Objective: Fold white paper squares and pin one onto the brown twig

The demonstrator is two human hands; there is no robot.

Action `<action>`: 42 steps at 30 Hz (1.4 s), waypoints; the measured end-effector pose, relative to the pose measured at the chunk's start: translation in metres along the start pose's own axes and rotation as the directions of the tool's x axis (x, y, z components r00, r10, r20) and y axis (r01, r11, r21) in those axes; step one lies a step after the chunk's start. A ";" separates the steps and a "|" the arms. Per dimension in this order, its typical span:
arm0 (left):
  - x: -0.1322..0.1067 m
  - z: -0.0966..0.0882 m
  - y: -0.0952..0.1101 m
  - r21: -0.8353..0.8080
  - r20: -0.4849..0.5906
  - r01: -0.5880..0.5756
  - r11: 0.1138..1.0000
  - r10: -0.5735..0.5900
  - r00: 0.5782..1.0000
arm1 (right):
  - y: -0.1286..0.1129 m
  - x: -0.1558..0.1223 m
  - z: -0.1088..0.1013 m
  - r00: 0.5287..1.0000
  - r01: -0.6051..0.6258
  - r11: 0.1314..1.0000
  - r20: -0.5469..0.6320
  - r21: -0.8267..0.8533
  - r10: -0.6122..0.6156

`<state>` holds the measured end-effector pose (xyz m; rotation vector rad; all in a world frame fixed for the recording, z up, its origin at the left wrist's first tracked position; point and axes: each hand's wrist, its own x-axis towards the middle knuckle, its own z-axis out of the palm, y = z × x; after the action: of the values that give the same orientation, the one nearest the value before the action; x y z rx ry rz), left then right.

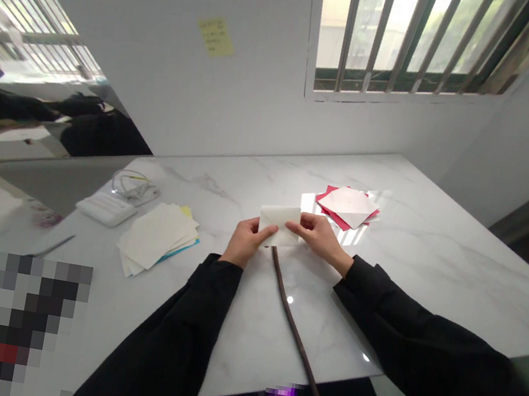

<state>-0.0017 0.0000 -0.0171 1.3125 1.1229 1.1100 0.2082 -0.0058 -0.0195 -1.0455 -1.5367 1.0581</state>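
Note:
Between both hands is a cream folded paper (280,217), shaped like a small envelope, above the marble-patterned table (224,198). My left hand (246,241) grips its left side, thumb on the front and fingers mostly hidden behind. On the right side my right hand (322,235) pinches it, the thumb lying across the front. A thin, slightly bent brown stick (292,324) runs from just below the paper towards me, its near end past the table's front edge. Whether the stick touches the paper, I cannot tell.
Red and pale envelopes (348,205) lie stacked behind my right hand. Left of me are cream, yellow and blue papers (159,234), a white box-like device (105,206) with a cable (135,184), and a pen (54,244). A yellow note (216,37) hangs on the wall.

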 end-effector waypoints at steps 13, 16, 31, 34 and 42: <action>0.011 -0.026 0.011 -0.091 -0.382 -0.036 0.995 -0.001 0.924 | 0.031 0.015 -0.007 0.994 0.113 0.877 0.047 -0.467 -0.103; 0.013 -0.025 0.007 -0.089 -0.380 -0.051 0.995 0.013 0.925 | 0.031 0.024 0.011 0.990 0.139 0.867 0.083 -0.479 -0.113; 0.011 -0.023 -0.002 0.043 -0.281 -0.134 0.990 0.141 0.949 | 0.019 0.024 0.001 0.993 0.116 0.908 0.040 -0.403 -0.110; 0.008 -0.017 -0.002 0.067 -0.222 -0.150 0.986 0.161 0.962 | 0.009 0.019 -0.011 0.998 0.052 0.983 -0.009 -0.175 -0.054; 0.004 -0.007 0.001 0.085 -0.144 -0.147 0.986 0.158 0.977 | -0.012 0.019 -0.011 0.987 0.113 0.993 -0.117 0.038 -0.108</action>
<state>-0.0081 0.0047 -0.0157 1.4097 1.1987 1.3096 0.2138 0.0110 -0.0019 -0.9625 -1.4553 0.9354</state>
